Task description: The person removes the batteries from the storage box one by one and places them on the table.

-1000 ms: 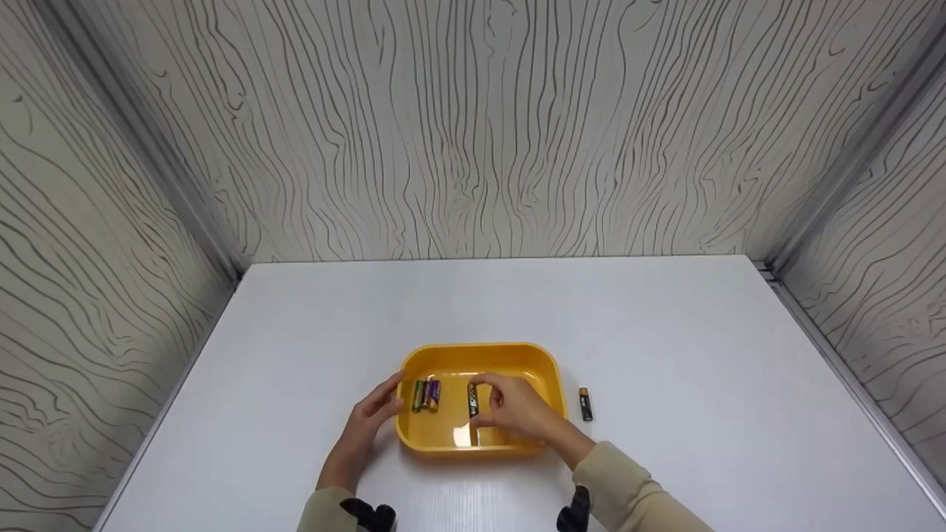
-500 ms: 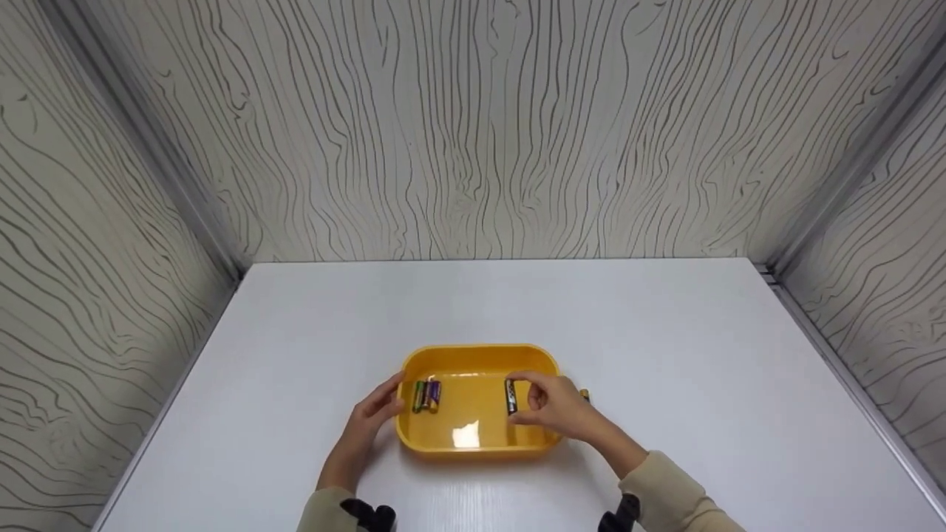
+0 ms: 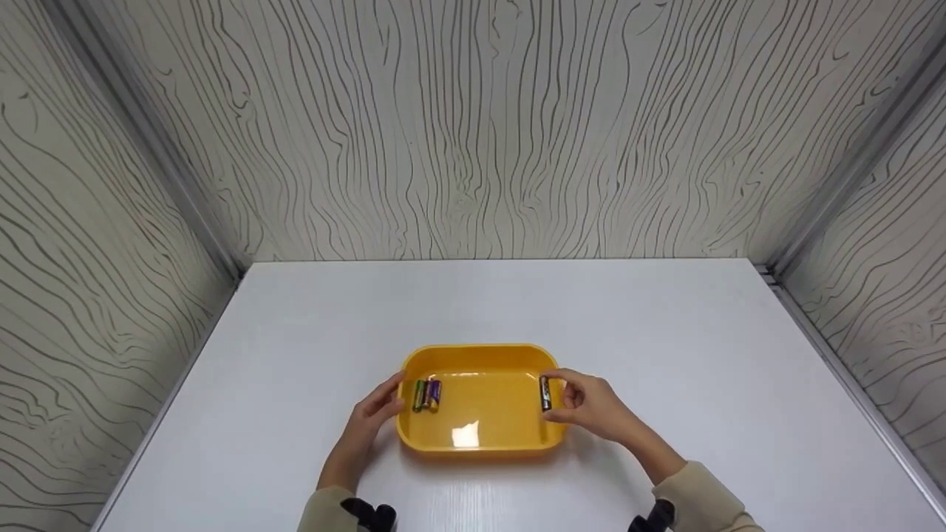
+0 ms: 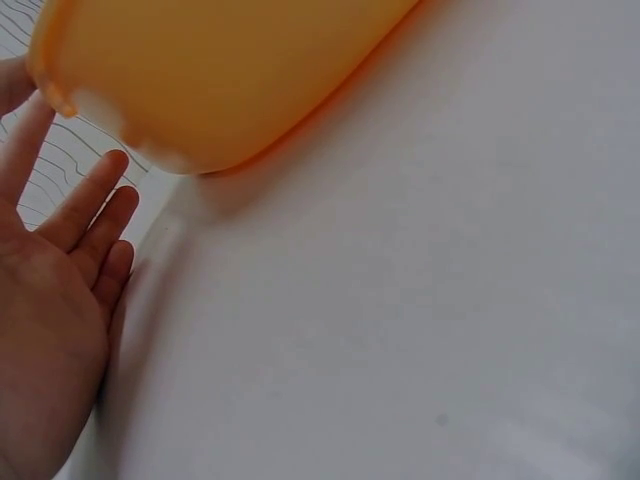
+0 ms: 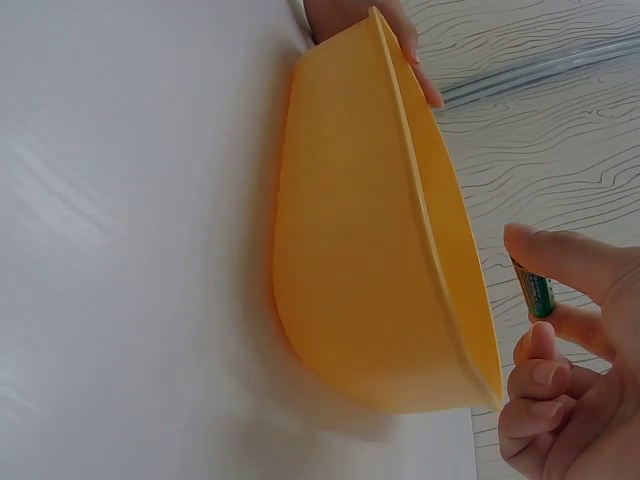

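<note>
In the head view my right hand point(image 3: 595, 405) pinches a small cylindrical battery point(image 3: 545, 393) between thumb and finger, over the right end of a yellow plastic tray point(image 3: 480, 449). The right wrist view shows this battery point(image 5: 535, 288) above the tray's rim, its side dark green, with the other fingers curled below. My left hand point(image 3: 373, 414) holds the tray's left rim with thumb and finger; its remaining fingers extend beside the outer wall in the left wrist view. Several batteries point(image 3: 426, 396), with green and purple wrappers, lie side by side inside the tray's left end.
The tray stands on a white table point(image 3: 665, 318). Wood-grain panels point(image 3: 473, 133) enclose the table at the back and both sides, with grey metal strips point(image 3: 148, 140) along the corners.
My right hand has moved right with the battery, from the tray's middle to its right end. The loose battery right of the tray is now hidden behind that hand. My left hand stays put.
</note>
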Available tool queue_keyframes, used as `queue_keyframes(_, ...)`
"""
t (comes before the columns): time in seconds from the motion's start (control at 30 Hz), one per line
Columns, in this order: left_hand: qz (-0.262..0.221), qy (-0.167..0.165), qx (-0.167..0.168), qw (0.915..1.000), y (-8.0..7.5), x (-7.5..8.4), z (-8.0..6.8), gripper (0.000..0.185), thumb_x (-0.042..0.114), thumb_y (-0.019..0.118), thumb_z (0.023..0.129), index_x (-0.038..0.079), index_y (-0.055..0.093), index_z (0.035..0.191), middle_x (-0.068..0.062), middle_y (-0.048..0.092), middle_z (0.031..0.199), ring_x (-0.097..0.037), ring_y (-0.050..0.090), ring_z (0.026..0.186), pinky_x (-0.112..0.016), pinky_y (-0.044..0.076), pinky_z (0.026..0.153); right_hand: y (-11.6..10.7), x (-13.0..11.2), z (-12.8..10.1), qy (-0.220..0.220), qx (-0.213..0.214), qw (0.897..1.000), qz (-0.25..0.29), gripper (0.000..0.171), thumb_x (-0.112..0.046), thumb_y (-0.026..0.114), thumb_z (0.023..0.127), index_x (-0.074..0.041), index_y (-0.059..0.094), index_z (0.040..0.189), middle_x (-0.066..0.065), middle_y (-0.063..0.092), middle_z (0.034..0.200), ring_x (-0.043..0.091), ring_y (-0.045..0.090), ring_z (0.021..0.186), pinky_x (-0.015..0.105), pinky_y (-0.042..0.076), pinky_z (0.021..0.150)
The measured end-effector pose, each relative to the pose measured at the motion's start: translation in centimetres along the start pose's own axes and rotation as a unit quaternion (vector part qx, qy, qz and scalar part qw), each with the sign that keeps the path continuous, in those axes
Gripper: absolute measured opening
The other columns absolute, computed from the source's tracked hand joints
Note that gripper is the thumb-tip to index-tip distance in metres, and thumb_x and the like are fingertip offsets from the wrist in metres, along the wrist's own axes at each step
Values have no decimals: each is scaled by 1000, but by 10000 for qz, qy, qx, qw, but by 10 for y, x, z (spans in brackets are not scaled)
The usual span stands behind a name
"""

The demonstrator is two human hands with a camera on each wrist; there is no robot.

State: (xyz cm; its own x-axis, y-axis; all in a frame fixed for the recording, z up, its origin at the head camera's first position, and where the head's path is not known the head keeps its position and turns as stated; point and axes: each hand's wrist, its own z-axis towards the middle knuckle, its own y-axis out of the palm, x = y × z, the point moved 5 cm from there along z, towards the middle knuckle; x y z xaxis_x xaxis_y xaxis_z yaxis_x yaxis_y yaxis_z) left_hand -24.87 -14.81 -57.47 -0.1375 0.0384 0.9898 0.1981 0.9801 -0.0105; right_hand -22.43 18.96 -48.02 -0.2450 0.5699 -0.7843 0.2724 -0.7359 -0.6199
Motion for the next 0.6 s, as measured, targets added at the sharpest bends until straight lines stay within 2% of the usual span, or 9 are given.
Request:
queue_keyframes(0.33, 44, -170, -44, 9998, 1, -3, 1, 55, 33, 61, 93, 23, 45, 144, -3, 32, 159, -31, 17, 153, -61, 6, 122, -23, 16, -20, 130, 200, 9992, 323, 58, -19, 77, 80, -1, 56, 130, 0, 52, 71, -2, 42, 60, 13, 38, 54)
queue_keyframes(0.6, -12, -94, 32, 9999, -1, -3, 2, 56, 29, 61, 93, 19, 44, 145, -5, 33, 159, -30, 17, 153, -57, 7, 124, -33, 25, -28, 157, 266, 9995, 110, 58, -22, 77, 79, 0, 56, 129, -1, 52, 69, -3, 40, 59, 13, 36, 52)
